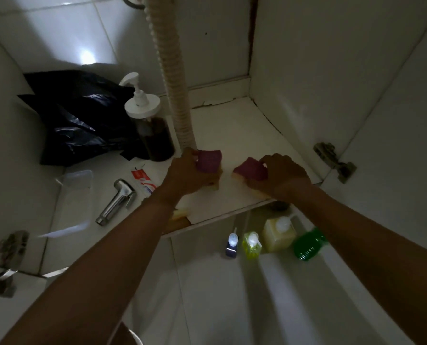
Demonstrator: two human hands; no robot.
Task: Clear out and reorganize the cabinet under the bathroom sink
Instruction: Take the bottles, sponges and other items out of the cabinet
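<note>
I look into the dim cabinet under the sink. My left hand (187, 174) grips a sponge (210, 160) with a purple scouring side and a yellow body, just in front of the ribbed drain hose (175, 78). My right hand (282, 176) grips a second purple-and-yellow sponge (248, 169) a little to the right. Both sponges rest on the white cabinet floor (232, 135), close to its front edge and slightly apart from each other.
A black plastic bag (80, 120) and a brown pump bottle (150, 123) stand at the back left. A toothpaste tube (143, 181), chrome sprayer head (116, 201) and clear container (74, 197) lie nearby. Below the cabinet, several bottles (277, 235) stand on the tiled floor.
</note>
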